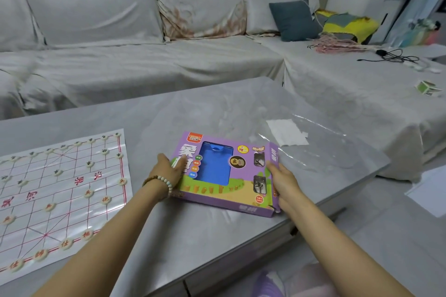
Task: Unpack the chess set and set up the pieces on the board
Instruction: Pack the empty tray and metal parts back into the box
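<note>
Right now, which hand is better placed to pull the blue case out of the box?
Right. The right hand is at the box end whose flap looks open; the left hand holds the opposite end and can steady it.

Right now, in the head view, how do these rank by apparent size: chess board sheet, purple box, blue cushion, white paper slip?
1. chess board sheet, though the frame cuts part of it off
2. purple box
3. blue cushion, far back, so its real size is unsure
4. white paper slip
</note>
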